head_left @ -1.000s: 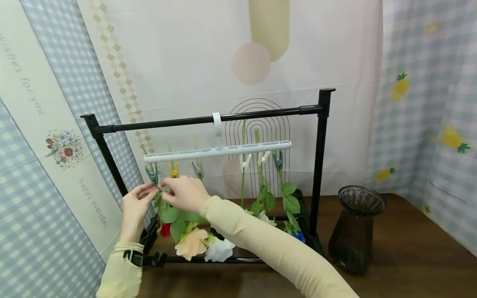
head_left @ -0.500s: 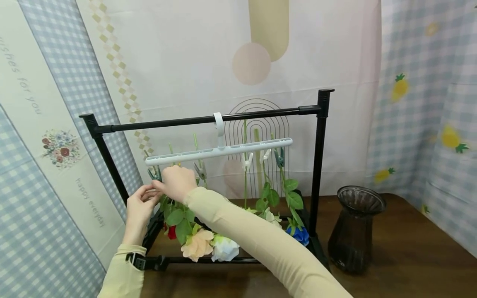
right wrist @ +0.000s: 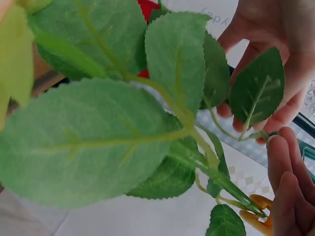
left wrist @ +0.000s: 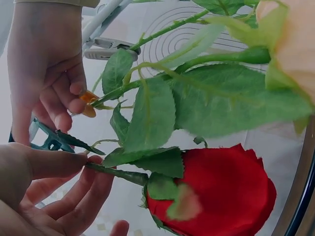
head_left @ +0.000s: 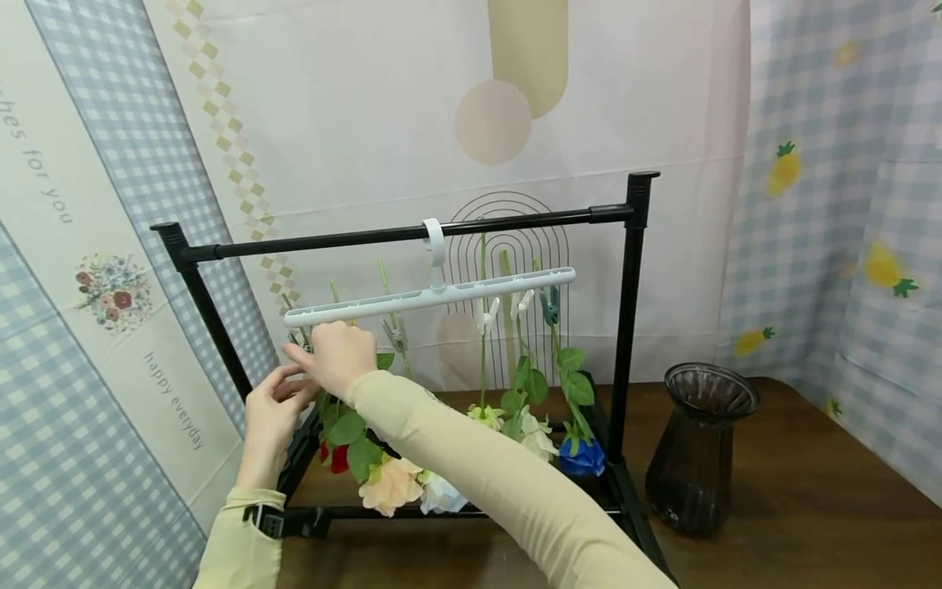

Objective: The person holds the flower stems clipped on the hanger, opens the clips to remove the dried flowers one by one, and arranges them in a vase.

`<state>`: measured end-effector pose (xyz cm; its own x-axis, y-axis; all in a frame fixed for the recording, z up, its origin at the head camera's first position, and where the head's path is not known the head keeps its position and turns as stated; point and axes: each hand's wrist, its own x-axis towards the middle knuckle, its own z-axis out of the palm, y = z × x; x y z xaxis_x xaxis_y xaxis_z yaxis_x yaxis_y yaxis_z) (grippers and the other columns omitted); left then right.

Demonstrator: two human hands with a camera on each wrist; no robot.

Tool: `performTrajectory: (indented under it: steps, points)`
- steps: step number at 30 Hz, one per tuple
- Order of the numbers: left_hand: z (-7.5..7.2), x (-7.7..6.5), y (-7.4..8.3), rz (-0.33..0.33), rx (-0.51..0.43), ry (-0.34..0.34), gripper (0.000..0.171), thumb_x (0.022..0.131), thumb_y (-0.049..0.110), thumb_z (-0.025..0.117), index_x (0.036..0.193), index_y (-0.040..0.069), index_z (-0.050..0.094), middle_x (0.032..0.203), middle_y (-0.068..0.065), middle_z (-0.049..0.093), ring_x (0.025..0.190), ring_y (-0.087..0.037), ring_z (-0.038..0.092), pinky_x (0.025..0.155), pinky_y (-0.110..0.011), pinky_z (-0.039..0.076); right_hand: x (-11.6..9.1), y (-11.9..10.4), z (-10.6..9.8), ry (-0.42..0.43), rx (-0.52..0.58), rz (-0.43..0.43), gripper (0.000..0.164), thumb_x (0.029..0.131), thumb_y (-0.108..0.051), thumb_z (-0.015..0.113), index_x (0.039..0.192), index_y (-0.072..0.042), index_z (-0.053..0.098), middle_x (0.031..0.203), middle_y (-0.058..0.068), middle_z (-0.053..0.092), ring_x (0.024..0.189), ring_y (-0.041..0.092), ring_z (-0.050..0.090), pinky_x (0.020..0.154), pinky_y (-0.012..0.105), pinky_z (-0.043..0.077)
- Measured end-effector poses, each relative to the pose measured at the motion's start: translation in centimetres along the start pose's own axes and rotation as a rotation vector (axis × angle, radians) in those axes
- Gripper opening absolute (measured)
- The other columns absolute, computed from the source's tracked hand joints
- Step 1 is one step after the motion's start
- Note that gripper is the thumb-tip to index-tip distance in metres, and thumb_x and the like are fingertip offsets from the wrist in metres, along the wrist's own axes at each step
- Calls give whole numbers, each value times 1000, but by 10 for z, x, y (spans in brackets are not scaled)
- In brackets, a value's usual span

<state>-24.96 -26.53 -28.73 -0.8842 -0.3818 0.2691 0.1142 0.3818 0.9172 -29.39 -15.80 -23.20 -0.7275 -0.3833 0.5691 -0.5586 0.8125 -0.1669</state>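
My left hand (head_left: 266, 421) pinches the green stem (left wrist: 120, 173) of a red artificial rose (left wrist: 224, 191), which hangs bloom-down. Just above it, my right hand (head_left: 342, 356) has its fingers and thumb about a dark teal clothespin (left wrist: 51, 141) at the left end of a pale blue hanger (head_left: 383, 307). In the head view that hand covers most of the clothespin and the stem's upper part. Beside it, a yellow-orange clothespin (left wrist: 89, 104) holds another leafy stem. A peach rose (head_left: 392, 484) and a white-blue rose (head_left: 441, 492) hang close by.
The hanger hooks over a black rack's top bar (head_left: 316, 243). White clothespins (head_left: 487, 314) and a teal one (head_left: 549, 305) hold more flowers at right, including a blue rose (head_left: 581, 456). A dark glass vase (head_left: 692, 466) stands right of the rack on the brown table (head_left: 824, 491).
My right hand has moved up and left from the rose stem to the clothespin at the hanger's left end. My left hand keeps to the stem. The hanger has swung slightly.
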Motion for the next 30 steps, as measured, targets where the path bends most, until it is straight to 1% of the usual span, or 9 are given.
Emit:
performTrajectory:
  steps: [4, 8, 11, 17, 19, 22, 25, 27, 30]
  points:
    - [-1, -1, 0, -9, 36, -5, 42, 93, 25, 64, 132, 10, 56, 74, 35, 60, 81, 14, 57, 77, -9, 47, 0, 1, -2, 4, 13, 1, 60, 97, -59, 42, 51, -21, 36, 44, -7, 32, 36, 7, 31, 36, 19, 21]
    - [-2, -2, -1, -10, 41, 8, 41, 93, 24, 65, 131, 10, 57, 74, 35, 60, 82, 14, 57, 76, -9, 46, -1, -1, -2, -4, 5, 10, 58, 99, -54, 41, 52, -21, 39, 45, -6, 37, 36, 7, 38, 36, 19, 25]
    - [-2, -4, -1, -4, 42, 30, 40, 92, 25, 67, 128, 10, 59, 73, 35, 60, 80, 13, 58, 76, -11, 47, -1, -3, -1, -20, 27, 19, 57, 100, -52, 40, 53, -21, 42, 46, -6, 40, 37, 7, 42, 37, 19, 28]
    - [-1, -5, -2, 21, 51, 53, 41, 89, 31, 70, 124, 12, 63, 77, 30, 64, 78, 7, 63, 75, -11, 49, -1, -1, -2, -41, 77, 20, 56, 102, -45, 40, 52, -20, 43, 44, -7, 38, 37, 7, 39, 37, 19, 27]
    - [0, -5, -3, 29, 54, 62, 40, 89, 29, 70, 123, 11, 63, 76, 30, 64, 77, 7, 63, 74, -11, 49, -1, -1, -3, -47, 85, 22, 58, 103, -44, 39, 50, -20, 41, 42, -7, 36, 36, 7, 37, 37, 19, 27]
    - [0, -5, -5, 34, 42, 72, 36, 90, 22, 70, 122, 8, 63, 73, 30, 62, 72, 8, 62, 72, -11, 49, -1, 1, -3, -54, 88, 27, 60, 103, -44, 40, 48, -20, 38, 41, -6, 32, 35, 7, 35, 36, 19, 26]
    - [-1, -6, -8, 36, 24, 80, 33, 91, 16, 68, 122, 5, 63, 69, 32, 60, 68, 8, 63, 69, -11, 49, -1, 3, -3, -56, 81, 31, 60, 102, -45, 40, 48, -19, 35, 41, -6, 31, 36, 7, 34, 37, 19, 25]
    - [-3, -7, -9, 41, 15, 89, 32, 91, 14, 66, 121, 3, 63, 69, 32, 60, 65, 8, 63, 67, -11, 48, -1, 4, -3, -54, 82, 29, 59, 102, -45, 41, 49, -19, 35, 41, -6, 30, 36, 7, 34, 37, 18, 25]
    - [-5, -8, -11, 55, -1, 135, 30, 91, 14, 67, 119, 3, 63, 70, 30, 63, 63, 9, 63, 65, -10, 48, -2, 7, -2, -53, 106, 19, 60, 101, -46, 43, 49, -19, 34, 41, -6, 29, 35, 6, 31, 36, 18, 23]
